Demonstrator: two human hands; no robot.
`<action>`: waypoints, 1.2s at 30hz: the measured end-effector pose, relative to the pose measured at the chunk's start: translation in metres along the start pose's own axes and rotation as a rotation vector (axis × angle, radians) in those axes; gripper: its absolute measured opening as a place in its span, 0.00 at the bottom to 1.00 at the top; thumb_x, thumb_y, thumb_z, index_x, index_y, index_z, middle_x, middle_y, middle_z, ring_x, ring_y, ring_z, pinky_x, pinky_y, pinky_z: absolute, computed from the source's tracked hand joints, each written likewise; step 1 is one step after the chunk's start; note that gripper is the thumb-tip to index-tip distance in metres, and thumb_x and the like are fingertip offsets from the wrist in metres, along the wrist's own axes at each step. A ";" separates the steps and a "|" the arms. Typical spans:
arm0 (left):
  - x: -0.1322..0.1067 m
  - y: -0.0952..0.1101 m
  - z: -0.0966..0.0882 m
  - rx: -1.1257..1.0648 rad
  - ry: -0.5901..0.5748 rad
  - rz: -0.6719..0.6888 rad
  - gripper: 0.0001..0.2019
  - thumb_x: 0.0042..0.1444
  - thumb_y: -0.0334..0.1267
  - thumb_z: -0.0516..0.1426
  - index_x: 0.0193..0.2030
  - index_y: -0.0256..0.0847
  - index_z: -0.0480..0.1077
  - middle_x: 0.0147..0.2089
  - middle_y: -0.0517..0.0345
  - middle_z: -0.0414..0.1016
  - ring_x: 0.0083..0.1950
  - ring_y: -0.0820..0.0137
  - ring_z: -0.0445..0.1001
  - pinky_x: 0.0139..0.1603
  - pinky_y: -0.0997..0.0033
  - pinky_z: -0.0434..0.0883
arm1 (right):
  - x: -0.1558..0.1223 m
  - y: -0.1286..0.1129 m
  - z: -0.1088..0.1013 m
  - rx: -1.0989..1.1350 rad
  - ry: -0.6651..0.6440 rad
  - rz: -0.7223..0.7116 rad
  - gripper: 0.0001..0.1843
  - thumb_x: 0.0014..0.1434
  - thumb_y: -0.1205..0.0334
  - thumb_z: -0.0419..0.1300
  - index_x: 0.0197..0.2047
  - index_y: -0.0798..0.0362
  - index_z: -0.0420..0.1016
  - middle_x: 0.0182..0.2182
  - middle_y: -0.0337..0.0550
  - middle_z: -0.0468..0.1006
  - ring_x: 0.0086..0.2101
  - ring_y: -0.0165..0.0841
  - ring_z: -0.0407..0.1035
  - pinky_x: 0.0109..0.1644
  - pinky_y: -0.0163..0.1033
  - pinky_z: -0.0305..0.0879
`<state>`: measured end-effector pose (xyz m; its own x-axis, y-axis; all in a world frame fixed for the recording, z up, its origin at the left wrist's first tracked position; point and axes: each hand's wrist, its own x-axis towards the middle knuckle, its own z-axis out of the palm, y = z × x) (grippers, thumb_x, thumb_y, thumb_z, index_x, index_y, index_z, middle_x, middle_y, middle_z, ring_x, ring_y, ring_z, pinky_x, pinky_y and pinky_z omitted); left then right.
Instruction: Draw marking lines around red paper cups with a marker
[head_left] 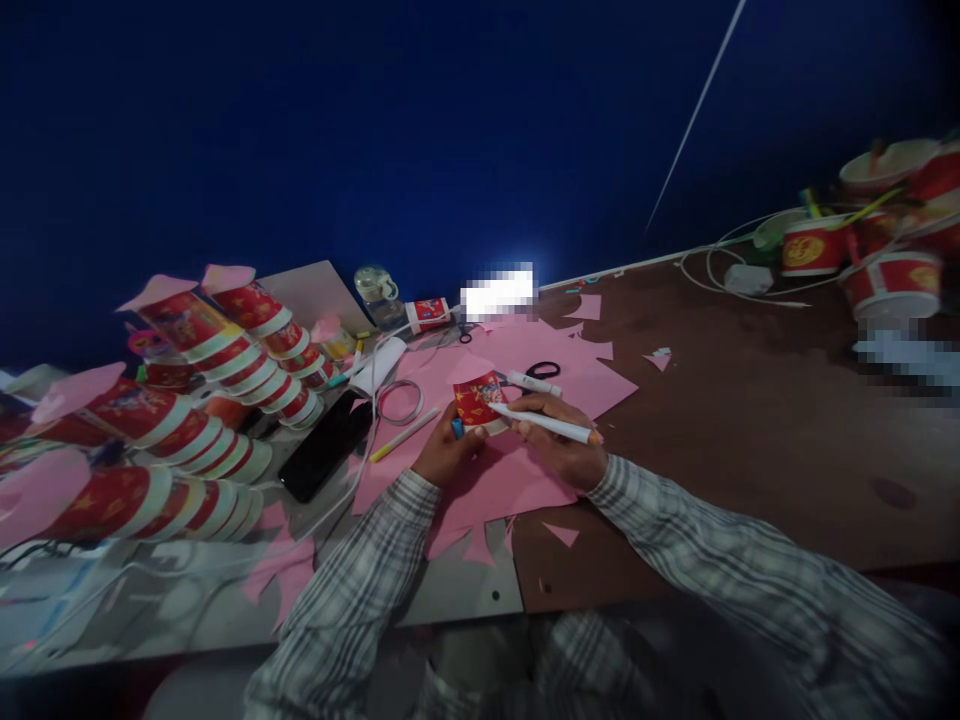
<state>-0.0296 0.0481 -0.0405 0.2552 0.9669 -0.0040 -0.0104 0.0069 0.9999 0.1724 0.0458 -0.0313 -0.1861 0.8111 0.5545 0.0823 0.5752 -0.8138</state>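
My left hand (444, 448) is wrapped round a small red paper cup (474, 402) with gold print and a pale rim. A pink paper piece (474, 370) sits at the cup's far end. Beside my left fingers shows a small blue cap (457, 428). In my right hand (564, 445) is a white marker (551, 422) with an orange end, its tip at the cup's printed side. Whether the tip touches the cup I cannot tell. Under both hands lies a large pink paper sheet (525, 490). Near my right fingers are another white marker (534, 383) and black-handled scissors (543, 370).
Stacked red cups (172, 500) with pink paper tops lean at the left. A black phone (322, 455), tape roll (400, 402) and yellow-tipped marker (403, 436) lie nearby. Behind stands a clear jar (376, 295). Cups (814, 247) and a white cable (720, 280) occupy the right.
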 end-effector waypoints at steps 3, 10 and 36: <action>0.000 0.002 0.000 0.014 -0.005 -0.005 0.30 0.49 0.59 0.67 0.48 0.39 0.63 0.27 0.64 0.69 0.24 0.75 0.66 0.26 0.73 0.64 | 0.000 0.000 0.000 0.004 0.008 -0.003 0.09 0.64 0.60 0.59 0.46 0.51 0.77 0.41 0.47 0.83 0.40 0.38 0.78 0.47 0.47 0.77; -0.001 0.002 0.001 0.001 0.018 -0.015 0.30 0.48 0.59 0.67 0.47 0.39 0.64 0.26 0.65 0.69 0.24 0.75 0.65 0.27 0.73 0.64 | 0.000 0.000 -0.001 0.011 -0.011 0.026 0.09 0.64 0.59 0.60 0.45 0.51 0.78 0.39 0.47 0.83 0.40 0.39 0.79 0.47 0.48 0.77; 0.000 -0.001 -0.002 -0.011 0.033 -0.039 0.33 0.47 0.61 0.67 0.50 0.38 0.65 0.27 0.63 0.71 0.25 0.74 0.67 0.27 0.73 0.65 | 0.003 0.000 -0.004 0.164 0.064 0.164 0.11 0.64 0.55 0.60 0.44 0.52 0.77 0.32 0.44 0.79 0.30 0.34 0.72 0.36 0.44 0.73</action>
<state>-0.0312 0.0484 -0.0415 0.2237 0.9737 -0.0436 -0.0121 0.0475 0.9988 0.1761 0.0485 -0.0288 -0.1201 0.9006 0.4178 -0.0549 0.4142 -0.9085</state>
